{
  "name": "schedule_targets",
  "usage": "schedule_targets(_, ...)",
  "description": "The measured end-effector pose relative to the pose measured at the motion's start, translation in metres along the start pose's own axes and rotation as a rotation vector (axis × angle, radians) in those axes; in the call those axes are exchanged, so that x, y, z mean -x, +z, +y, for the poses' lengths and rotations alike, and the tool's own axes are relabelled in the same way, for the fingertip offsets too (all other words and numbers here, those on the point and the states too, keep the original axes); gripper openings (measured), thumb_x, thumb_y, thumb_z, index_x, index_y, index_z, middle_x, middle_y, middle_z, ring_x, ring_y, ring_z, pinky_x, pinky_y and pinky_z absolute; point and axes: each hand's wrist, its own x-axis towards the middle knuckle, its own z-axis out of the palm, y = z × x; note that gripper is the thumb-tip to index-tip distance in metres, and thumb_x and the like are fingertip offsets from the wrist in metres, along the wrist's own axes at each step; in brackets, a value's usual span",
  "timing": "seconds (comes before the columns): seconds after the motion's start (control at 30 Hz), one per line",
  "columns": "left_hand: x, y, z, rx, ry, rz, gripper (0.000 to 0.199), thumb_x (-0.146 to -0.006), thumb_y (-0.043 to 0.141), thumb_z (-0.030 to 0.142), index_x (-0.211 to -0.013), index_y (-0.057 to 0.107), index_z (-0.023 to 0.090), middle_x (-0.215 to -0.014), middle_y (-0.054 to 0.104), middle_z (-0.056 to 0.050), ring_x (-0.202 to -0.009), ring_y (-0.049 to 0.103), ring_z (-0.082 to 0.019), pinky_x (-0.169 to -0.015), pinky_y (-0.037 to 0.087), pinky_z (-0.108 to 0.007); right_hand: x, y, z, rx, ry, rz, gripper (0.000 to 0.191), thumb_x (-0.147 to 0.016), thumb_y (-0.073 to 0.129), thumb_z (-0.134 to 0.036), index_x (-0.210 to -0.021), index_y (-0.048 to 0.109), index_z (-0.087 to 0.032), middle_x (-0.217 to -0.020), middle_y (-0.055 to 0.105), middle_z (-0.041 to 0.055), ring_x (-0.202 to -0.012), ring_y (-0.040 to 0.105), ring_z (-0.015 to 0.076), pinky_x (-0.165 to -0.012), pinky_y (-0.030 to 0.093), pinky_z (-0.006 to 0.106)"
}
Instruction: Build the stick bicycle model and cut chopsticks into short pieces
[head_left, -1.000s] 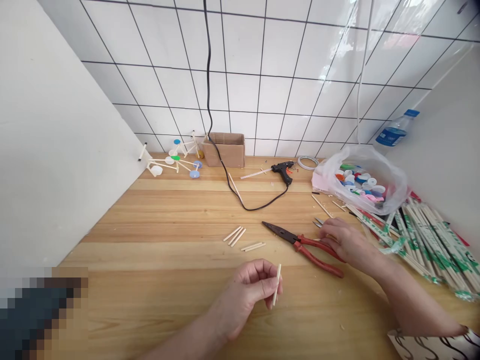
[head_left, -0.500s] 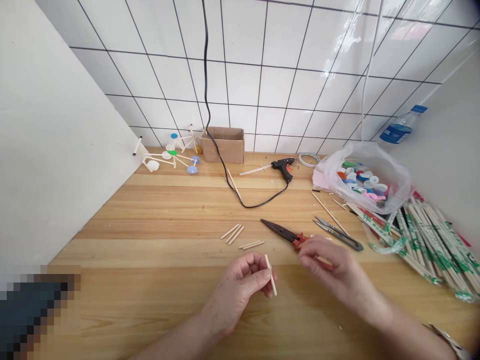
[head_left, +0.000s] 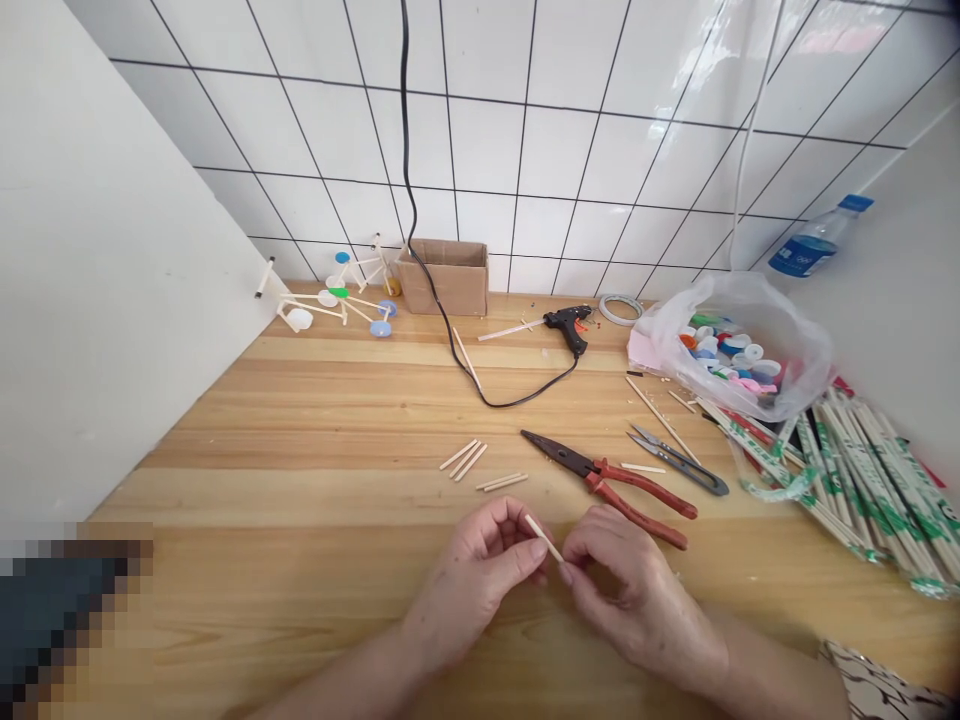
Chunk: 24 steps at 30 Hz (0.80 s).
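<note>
A short wooden stick [head_left: 543,537] slants between my two hands at the front centre. My left hand [head_left: 499,560] pinches it between thumb and fingers. The fingertips of my right hand [head_left: 626,585] are closed on its lower right end. Just beyond my hands lie two short sticks [head_left: 502,483] and, further left, several more short sticks [head_left: 463,460]. Red-handled pliers [head_left: 592,470] rest on the table behind my right hand, with one short stick [head_left: 643,468] beside their handles.
Grey snips [head_left: 679,460] lie right of the pliers. Further back are a glue gun [head_left: 568,328] with its black cord, a cardboard box [head_left: 446,280], a tape roll [head_left: 620,309], stick models [head_left: 341,295], a bag of bottle caps [head_left: 739,350] and wrapped chopsticks [head_left: 877,480].
My right hand has moved left and down from the pliers' handles and has closed on the stick's end. The stick in my left hand has tilted further over. The view has shifted slightly.
</note>
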Motion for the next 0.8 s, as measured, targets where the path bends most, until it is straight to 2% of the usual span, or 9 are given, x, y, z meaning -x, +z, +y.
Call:
schedule_targets(0.17,0.0,-0.002,0.001,-0.052,0.026,0.101,0.02,-0.071,0.066,0.032,-0.076,0.054,0.017,-0.062,0.053,0.003,-0.058,0.049,-0.011,-0.058,0.043,-0.023,-0.001,0.0,0.003,0.031,-0.022,-0.03,0.013,-0.074,0.048,-0.008,-0.067,0.047,-0.019,-0.062,0.054,0.0003,-0.06,0.049,0.014,-0.059,0.039,0.027)
schedule_targets(0.3,0.0,-0.002,0.004,-0.12,0.049,0.098,0.019,-0.072,0.064,0.032,-0.072,0.054,0.016,-0.062,0.052,0.002,-0.056,0.048,-0.01,-0.057,0.041,-0.022,-0.002,-0.001,0.006,0.03,-0.038,-0.027,0.013,-0.074,0.047,-0.008,-0.067,0.046,-0.02,-0.062,0.052,0.0002,-0.059,0.048,0.0142,-0.057,0.038,0.027)
schedule_targets(0.5,0.001,-0.001,0.007,-0.21,0.062,0.097,0.017,-0.075,0.058,0.031,-0.071,0.051,0.017,-0.063,0.051,0.002,-0.058,0.047,-0.01,-0.058,0.04,-0.022,-0.002,-0.007,0.009,0.004,-0.019,0.027,0.014,-0.082,0.043,-0.012,-0.07,0.045,-0.02,-0.063,0.052,0.0001,-0.06,0.048,0.0142,-0.06,0.04,0.028)
schedule_targets(0.8,0.002,-0.001,0.007,-0.252,0.088,0.107,0.017,-0.077,0.056,0.029,-0.07,0.049,0.017,-0.061,0.051,0.002,-0.056,0.045,-0.009,-0.056,0.038,-0.021,-0.003,-0.008,0.014,0.043,-0.052,0.056,0.016,-0.088,0.041,-0.018,-0.074,0.048,-0.02,-0.065,0.054,0.0009,-0.062,0.049,0.0146,-0.062,0.041,0.029)
